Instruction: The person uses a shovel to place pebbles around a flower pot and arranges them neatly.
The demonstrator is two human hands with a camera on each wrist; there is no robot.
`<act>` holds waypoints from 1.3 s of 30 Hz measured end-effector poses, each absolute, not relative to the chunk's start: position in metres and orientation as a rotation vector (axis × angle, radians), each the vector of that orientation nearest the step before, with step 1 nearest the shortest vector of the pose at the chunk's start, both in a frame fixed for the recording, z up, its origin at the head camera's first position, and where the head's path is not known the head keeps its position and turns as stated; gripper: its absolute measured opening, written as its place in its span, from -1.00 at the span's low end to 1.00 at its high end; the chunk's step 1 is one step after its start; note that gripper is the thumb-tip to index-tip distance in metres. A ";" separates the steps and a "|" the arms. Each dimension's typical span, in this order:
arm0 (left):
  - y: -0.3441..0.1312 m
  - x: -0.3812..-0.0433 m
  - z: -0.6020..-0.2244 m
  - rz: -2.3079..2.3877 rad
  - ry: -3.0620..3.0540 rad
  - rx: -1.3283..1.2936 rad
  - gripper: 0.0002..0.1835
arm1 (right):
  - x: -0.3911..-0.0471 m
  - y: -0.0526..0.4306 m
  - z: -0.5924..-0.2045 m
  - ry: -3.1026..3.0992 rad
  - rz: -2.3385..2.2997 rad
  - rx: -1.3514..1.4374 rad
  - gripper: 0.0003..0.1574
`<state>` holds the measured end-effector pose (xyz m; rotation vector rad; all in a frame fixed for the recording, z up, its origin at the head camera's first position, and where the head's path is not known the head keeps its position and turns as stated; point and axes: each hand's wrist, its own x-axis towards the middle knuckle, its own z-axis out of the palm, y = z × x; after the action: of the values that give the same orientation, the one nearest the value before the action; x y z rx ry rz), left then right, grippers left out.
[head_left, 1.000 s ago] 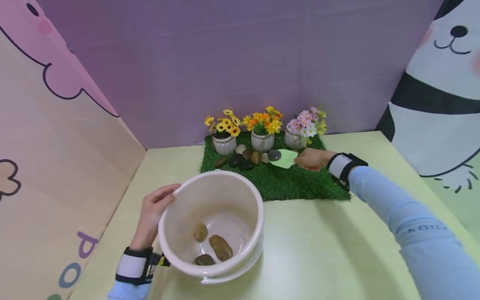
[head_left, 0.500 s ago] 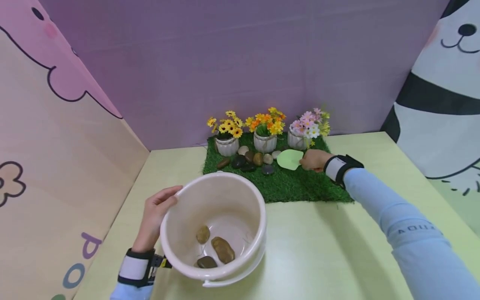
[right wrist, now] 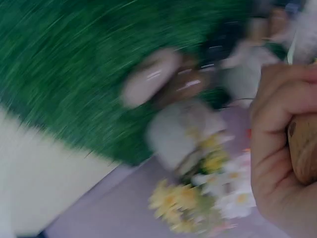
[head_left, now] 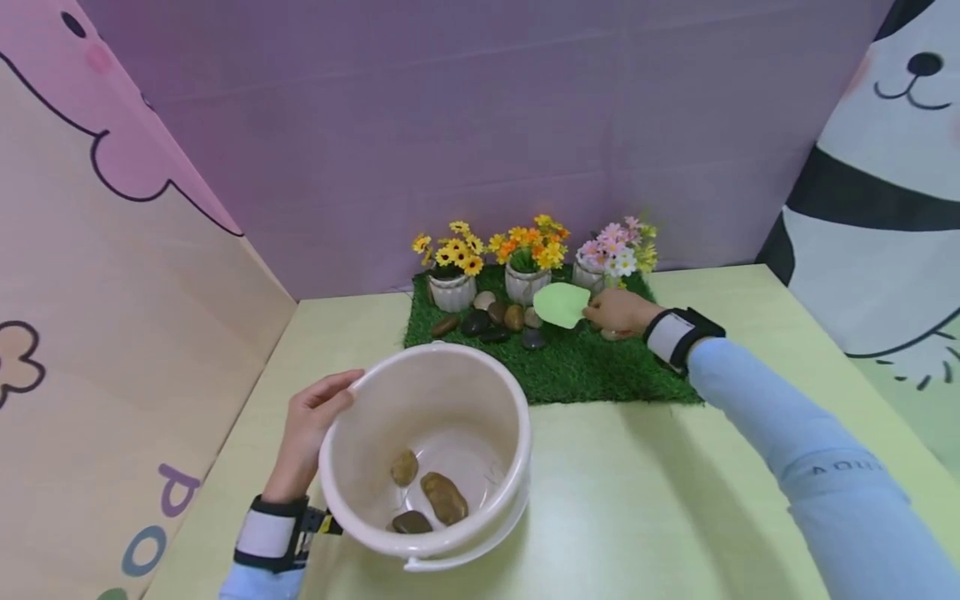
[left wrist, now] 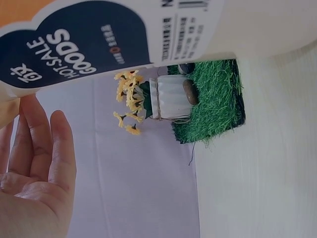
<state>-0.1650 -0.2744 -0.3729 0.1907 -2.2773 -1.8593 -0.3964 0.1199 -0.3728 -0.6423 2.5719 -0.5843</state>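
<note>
In the head view my left hand point(head_left: 318, 421) holds the rim of a white bucket point(head_left: 480, 517) tilted toward me. Inside lie a large brown stone point(head_left: 444, 498), a smaller tan stone point(head_left: 405, 468) and a dark stone point(head_left: 412, 522). My right hand point(head_left: 618, 312) grips a small shovel with a light green blade point(head_left: 561, 305); its wooden handle point(right wrist: 303, 148) shows in the blurred right wrist view. The blade is over the grass mat point(head_left: 592, 375), just right of several stones, among them a black stone point(head_left: 476, 322) and a grey stone point(head_left: 533, 338).
Three white pots line the mat's back: one with yellow flowers point(head_left: 453, 250), one with orange flowers point(head_left: 528, 242), one with pink and white flowers point(head_left: 617, 247). A purple backdrop point(head_left: 450, 125) stands close behind. The pale table point(head_left: 600, 500) extends in front.
The grey stone, earlier at the blade's edge, now lies on the grass nearer me. The shovel moved right, then back left and up toward the pots. The left hand and bucket stay put.
</note>
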 end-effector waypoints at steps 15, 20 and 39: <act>-0.289 -0.163 -0.346 -1.552 -2.663 0.069 -0.28 | -0.248 0.038 -0.313 2.360 -1.921 -0.961 -0.64; -0.278 -0.147 -0.295 -1.393 -2.720 -0.114 -0.36 | -0.212 0.027 -0.316 2.622 -1.726 -1.074 -0.74; -0.175 -0.161 -0.248 -1.720 -2.308 -0.372 -0.72 | -0.187 0.003 -0.306 2.743 -1.733 -1.209 -0.28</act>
<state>-0.1611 -0.1752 -0.2475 -0.3721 -2.3078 -1.7200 -0.1870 0.0034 -0.3061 -1.2090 2.7426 -1.7328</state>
